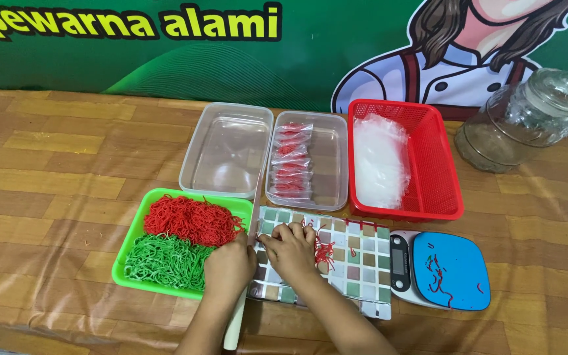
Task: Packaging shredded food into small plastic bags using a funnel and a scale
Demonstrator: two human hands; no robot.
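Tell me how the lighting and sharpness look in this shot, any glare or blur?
Head view: light is even and soft, with only faint shadows under the hands; mild glare shows on the glass jar and the clear plastic containers; the red noodle strands are sharp, edges only slightly soft.

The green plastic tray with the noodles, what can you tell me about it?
The shallow bright green plastic tray lies flat on the wood-patterned table, beside a checkered tile board. It holds tangled red noodle strands at the back and green noodle strands in front. The left hand rests over its right edge.
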